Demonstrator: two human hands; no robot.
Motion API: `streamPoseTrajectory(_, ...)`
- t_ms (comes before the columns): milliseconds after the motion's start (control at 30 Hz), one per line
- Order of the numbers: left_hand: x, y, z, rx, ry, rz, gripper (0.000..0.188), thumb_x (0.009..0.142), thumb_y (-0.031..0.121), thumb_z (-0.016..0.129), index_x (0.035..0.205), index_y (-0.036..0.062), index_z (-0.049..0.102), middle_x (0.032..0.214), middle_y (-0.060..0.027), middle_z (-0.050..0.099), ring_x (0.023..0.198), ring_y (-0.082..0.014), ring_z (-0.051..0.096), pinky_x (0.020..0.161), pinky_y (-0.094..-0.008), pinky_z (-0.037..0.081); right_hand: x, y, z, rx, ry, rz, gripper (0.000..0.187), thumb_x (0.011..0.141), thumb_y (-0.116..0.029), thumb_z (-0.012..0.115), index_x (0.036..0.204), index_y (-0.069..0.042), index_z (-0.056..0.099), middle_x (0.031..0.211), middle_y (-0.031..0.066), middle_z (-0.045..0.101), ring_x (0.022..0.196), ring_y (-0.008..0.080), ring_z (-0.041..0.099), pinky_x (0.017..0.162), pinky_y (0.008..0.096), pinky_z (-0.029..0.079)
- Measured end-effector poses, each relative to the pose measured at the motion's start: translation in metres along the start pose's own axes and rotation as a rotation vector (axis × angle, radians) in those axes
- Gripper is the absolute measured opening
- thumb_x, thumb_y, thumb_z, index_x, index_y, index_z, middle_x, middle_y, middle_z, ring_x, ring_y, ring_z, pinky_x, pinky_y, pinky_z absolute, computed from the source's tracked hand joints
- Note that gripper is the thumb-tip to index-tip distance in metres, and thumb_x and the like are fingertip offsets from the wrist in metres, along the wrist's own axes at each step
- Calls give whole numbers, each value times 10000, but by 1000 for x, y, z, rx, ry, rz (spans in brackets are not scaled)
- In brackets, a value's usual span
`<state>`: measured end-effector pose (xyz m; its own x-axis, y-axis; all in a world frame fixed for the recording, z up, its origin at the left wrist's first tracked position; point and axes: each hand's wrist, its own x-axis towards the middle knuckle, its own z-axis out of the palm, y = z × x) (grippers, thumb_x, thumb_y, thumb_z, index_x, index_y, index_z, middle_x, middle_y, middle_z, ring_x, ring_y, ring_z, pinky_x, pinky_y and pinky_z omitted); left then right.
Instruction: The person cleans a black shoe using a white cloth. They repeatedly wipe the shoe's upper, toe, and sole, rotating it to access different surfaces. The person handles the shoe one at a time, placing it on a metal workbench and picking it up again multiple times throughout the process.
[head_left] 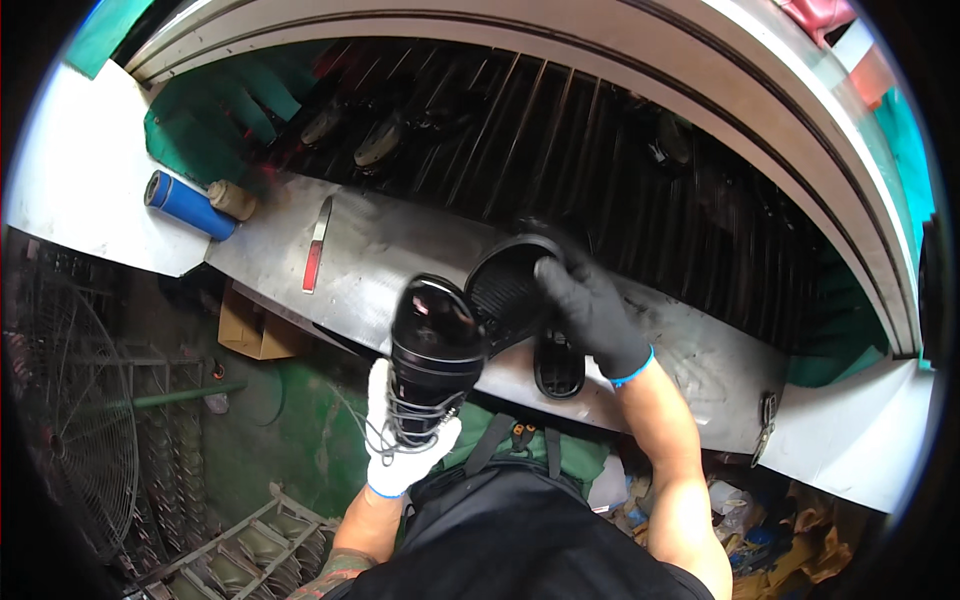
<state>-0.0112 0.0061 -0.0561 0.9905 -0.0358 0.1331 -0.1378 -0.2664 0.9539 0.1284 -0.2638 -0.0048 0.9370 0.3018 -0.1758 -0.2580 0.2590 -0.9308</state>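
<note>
My left hand (425, 462), in a white glove, is closed around the laced end of a glossy black shoe (435, 325). Its smooth toe points away from me, and loose grey laces hang over the glove. A black rubber shoe sole (503, 290), ribbed inside, is tilted up just right of the shoe; the two overlap in view, and I cannot tell if they touch. My right hand (600, 315), in a dark grey glove, grips this sole by its right edge, the thumb showing and the other fingers partly hidden. Below that hand, a second black sole piece (558, 365) rests on the metal ledge.
A red-handled knife (315, 255), a blue cylinder (190, 205) and a tan jar (232, 200) lie at left on the metal ledge (360, 240). Beyond it, dark rollers (500, 130) carry several shoes beneath a white hood. A fan (80, 420) stands far left.
</note>
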Motion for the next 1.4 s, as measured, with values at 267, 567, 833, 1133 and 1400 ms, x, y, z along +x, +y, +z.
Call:
streamPoseTrajectory(267, 43, 55, 19, 303, -175, 66, 640, 738, 96, 848, 1300, 17, 551, 1116, -131, 689, 989, -279, 692, 903, -381, 549, -13, 13, 1, -53, -277, -456, 857, 780, -42, 938, 1511, -67, 491, 1583, 162, 507, 1432, 262, 524, 1203, 419, 439)
streamPoseTrajectory(567, 52, 67, 19, 324, -200, 88, 584, 717, 77, 841, 1241, 31, 587, 1075, -124, 680, 954, -285, 684, 883, -375, 548, -8, 7, -1, -60, -321, -436, 870, 773, -42, 940, 1523, -47, 497, 1577, 154, 518, 1419, 247, 534, 1196, 409, 448)
streamPoseTrajectory(833, 46, 56, 20, 299, -186, 77, 605, 706, 80, 844, 1253, 40, 588, 1066, -122, 688, 940, -277, 689, 876, -375, 552, -6, 11, -4, -103, -344, -488, 953, 719, 23, 945, 1539, -173, 500, 1568, 240, 513, 1424, 381, 545, 1159, 514, 495)
streamPoseTrajectory(1133, 47, 58, 20, 301, -186, 65, 618, 702, 82, 841, 1263, 42, 587, 1073, -125, 690, 953, -284, 694, 884, -382, 555, -7, 12, -1, 6, -346, -430, 853, 783, -9, 921, 1526, -58, 505, 1577, 153, 524, 1423, 251, 537, 1196, 411, 451)
streamPoseTrajectory(1400, 40, 54, 16, 334, -181, -9, 626, 698, 93, 854, 1247, 43, 556, 1075, -117, 697, 933, -265, 700, 863, -367, 559, -6, 8, 1, -37, -343, -383, 861, 784, -7, 919, 1532, -46, 495, 1570, 153, 529, 1420, 244, 536, 1202, 410, 445)
